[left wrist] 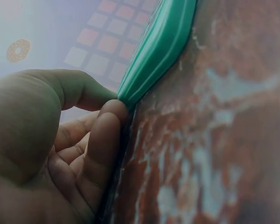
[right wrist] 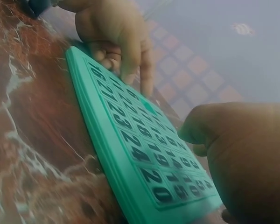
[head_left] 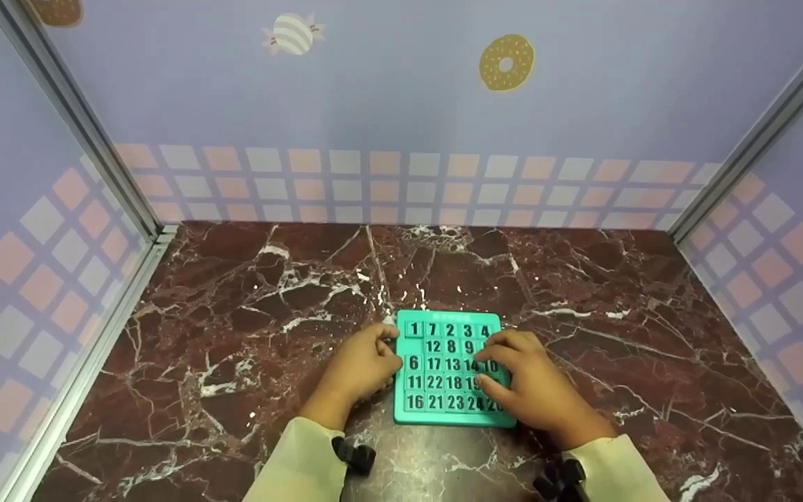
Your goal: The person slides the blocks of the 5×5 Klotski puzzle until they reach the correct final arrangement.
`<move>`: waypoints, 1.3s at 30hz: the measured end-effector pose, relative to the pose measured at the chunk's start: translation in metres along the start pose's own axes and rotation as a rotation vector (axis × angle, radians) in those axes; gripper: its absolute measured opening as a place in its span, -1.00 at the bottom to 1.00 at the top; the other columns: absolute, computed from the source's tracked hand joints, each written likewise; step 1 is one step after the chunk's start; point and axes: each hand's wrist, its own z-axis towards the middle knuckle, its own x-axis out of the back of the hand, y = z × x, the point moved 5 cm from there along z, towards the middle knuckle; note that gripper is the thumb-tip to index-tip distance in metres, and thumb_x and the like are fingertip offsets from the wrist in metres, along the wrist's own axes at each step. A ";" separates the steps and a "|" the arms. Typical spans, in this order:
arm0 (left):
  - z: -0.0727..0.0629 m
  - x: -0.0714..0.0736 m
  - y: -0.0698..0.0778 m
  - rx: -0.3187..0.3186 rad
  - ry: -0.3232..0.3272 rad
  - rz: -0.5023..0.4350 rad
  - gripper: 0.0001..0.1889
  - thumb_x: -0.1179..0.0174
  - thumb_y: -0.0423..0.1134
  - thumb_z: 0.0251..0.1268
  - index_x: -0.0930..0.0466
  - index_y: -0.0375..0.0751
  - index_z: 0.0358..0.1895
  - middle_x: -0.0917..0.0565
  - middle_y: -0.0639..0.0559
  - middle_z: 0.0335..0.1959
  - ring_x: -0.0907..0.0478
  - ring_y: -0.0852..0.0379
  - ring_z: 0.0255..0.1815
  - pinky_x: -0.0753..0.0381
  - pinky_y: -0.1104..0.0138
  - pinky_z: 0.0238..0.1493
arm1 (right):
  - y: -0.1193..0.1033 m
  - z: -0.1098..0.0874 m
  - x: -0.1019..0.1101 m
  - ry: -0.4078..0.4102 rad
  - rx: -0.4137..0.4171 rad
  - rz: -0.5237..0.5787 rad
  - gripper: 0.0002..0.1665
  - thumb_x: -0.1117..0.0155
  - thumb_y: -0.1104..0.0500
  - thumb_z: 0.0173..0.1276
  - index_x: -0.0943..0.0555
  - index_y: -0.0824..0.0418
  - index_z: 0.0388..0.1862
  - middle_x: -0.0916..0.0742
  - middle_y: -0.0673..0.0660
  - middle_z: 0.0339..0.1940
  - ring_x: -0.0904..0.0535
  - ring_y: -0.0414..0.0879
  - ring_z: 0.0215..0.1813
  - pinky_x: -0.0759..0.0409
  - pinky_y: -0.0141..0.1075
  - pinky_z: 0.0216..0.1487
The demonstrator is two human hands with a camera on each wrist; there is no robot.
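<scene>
A turquoise number slide puzzle [head_left: 438, 418] lies flat on the marble-patterned table, its black-numbered tiles facing up. An unfilled space shows in the left column between tiles 1 and 6. My left hand [head_left: 365, 364] pinches the puzzle's left edge; in the left wrist view the thumb [left wrist: 91, 91] and a fingertip meet at its rim. Over the right side of the puzzle lies my right hand [head_left: 537, 383], fingers loosely bent with the tips at the tiles around 14 and 19. It covers part of the right column. Whether those tips press the tiles, I cannot tell.
The dark red marble-patterned table [head_left: 234, 335] spreads around the puzzle. A lilac back wall [head_left: 401, 90] with checks and sweets, plus side panels in metal frames [head_left: 123, 167], encloses it. Black straps [head_left: 354, 457] sit at both wrists.
</scene>
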 end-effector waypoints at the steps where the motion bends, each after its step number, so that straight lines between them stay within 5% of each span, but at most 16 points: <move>1: 0.000 0.001 0.001 -0.002 0.004 0.005 -0.41 -0.33 -0.33 0.32 -0.61 -0.17 0.45 -0.72 0.05 -0.34 -0.60 0.17 -0.56 -0.56 0.34 -0.53 | -0.001 0.002 -0.001 0.002 0.004 0.001 -0.70 -0.62 0.06 0.39 -0.87 0.05 0.07 -0.77 0.14 0.24 -0.58 0.14 0.31 -0.60 0.24 0.43; 10: 0.001 0.001 -0.004 -0.003 0.009 0.003 -0.42 -0.34 -0.33 0.30 -0.63 -0.15 0.43 -0.70 0.05 -0.34 -0.63 0.16 -0.54 -0.61 0.31 -0.48 | -0.017 0.016 -0.020 -0.009 0.032 0.017 -0.75 -0.61 0.04 0.39 -0.87 -0.02 0.03 -0.75 0.15 0.32 -0.58 0.17 0.37 -0.57 0.26 0.46; 21: 0.001 0.001 -0.005 -0.007 0.008 0.019 -0.42 -0.31 -0.29 0.31 -0.64 -0.13 0.43 -0.73 0.08 -0.35 -0.62 0.18 -0.55 -0.58 0.31 -0.47 | -0.036 0.027 -0.039 -0.073 0.042 0.053 -0.70 -0.55 -0.04 0.46 -0.85 -0.05 0.12 -0.66 0.17 0.56 -0.47 0.24 0.64 -0.40 0.29 0.71; 39: 0.003 0.001 -0.005 0.004 0.006 0.034 -0.44 -0.33 -0.29 0.31 -0.65 -0.07 0.42 -0.72 0.08 -0.32 -0.63 0.17 -0.52 -0.61 0.29 -0.43 | -0.043 0.035 -0.052 -0.148 0.027 0.068 -0.64 -0.50 -0.14 0.55 -0.82 -0.09 0.22 -0.58 0.13 0.66 -0.36 0.22 0.75 -0.35 0.29 0.74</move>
